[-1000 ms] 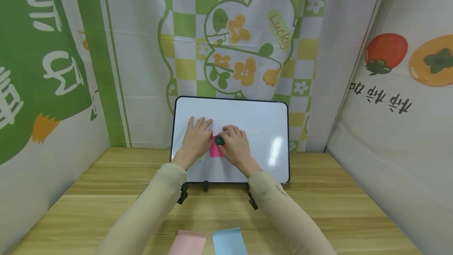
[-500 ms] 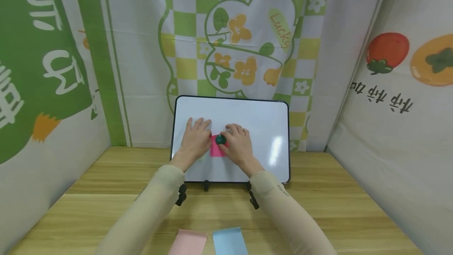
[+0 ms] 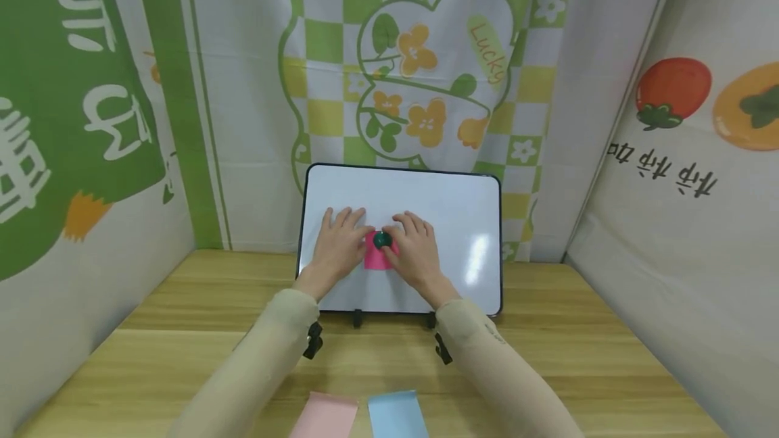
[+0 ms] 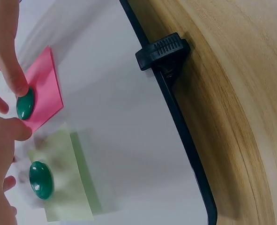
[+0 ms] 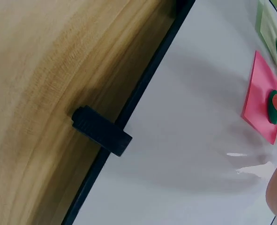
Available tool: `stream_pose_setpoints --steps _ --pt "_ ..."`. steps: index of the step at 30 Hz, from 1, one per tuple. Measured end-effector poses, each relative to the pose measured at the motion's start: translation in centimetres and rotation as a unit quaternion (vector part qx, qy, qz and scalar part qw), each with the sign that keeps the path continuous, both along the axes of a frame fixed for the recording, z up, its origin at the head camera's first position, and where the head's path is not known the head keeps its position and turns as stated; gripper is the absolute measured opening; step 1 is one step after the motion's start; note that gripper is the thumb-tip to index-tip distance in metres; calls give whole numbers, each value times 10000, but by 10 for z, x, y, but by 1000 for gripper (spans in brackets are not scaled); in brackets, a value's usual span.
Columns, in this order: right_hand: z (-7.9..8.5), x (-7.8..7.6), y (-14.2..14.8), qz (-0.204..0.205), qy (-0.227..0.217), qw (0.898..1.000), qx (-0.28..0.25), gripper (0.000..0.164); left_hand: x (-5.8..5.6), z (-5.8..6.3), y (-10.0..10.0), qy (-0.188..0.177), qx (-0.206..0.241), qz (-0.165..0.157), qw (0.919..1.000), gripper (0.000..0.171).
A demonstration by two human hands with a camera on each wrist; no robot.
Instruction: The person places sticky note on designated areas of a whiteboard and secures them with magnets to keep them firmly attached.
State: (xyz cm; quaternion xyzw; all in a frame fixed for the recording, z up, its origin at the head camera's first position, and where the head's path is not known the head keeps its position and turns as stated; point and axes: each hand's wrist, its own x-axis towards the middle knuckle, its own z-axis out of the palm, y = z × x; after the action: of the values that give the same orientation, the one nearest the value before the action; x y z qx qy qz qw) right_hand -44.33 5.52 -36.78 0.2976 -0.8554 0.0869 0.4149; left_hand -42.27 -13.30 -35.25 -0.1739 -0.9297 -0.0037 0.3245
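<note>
A pink sticky note (image 3: 377, 262) lies against the whiteboard (image 3: 462, 215), with a round green magnet (image 3: 382, 240) on its upper part. My right hand (image 3: 416, 249) holds that magnet between thumb and index finger; in the right wrist view the thumb meets its edge. My left hand (image 3: 337, 249) rests at the note's left side, fingers spread and fairly straight, thumb by the note's edge. In the left wrist view, a pale green sticky note (image 4: 65, 178) sits under a second green magnet (image 4: 41, 180); in the head view the left hand hides both.
Black stand clips (image 4: 164, 51) hold the board's lower edge on the wooden table (image 3: 548, 357). Nearer lie a light pink paper pad (image 3: 326, 416) and a light blue paper pad (image 3: 398, 416). Behind the board hangs a patterned curtain (image 3: 325, 117).
The green magnet has turned from tilted to facing outward on the pink note. My left thumb has stretched out toward the note's upper left edge. The right hand stays at the magnet.
</note>
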Motion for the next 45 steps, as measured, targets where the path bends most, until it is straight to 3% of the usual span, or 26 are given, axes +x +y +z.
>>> stream_pose_setpoints --steps 5,8,12,17,21,28,40,45 --pt "-1 1 1 -5 -51 10000 -86 34 3 2 1 61 -379 68 9992 36" --pt "-6 1 2 -127 -122 9997 -164 35 4 1 2 89 -470 60 9988 46" --pt "-11 1 4 -205 -127 9995 -221 36 6 0 1 124 -12 -68 9999 55" --pt "-10 2 4 -256 -219 9991 -275 40 9 8 -3 180 346 -250 9989 57" --pt "-9 5 5 -220 -322 9988 -305 43 11 8 -9 -120 514 -315 9981 58" --pt "-13 14 7 292 -494 9981 -222 35 17 -5 -25 -499 1024 -243 9932 60" --pt "-17 20 12 435 -726 9958 -357 43 30 -5 -35 -585 1337 -387 9885 62" --pt "-19 21 17 417 -751 9957 -341 47 35 -5 -37 -783 1497 -480 9845 61"
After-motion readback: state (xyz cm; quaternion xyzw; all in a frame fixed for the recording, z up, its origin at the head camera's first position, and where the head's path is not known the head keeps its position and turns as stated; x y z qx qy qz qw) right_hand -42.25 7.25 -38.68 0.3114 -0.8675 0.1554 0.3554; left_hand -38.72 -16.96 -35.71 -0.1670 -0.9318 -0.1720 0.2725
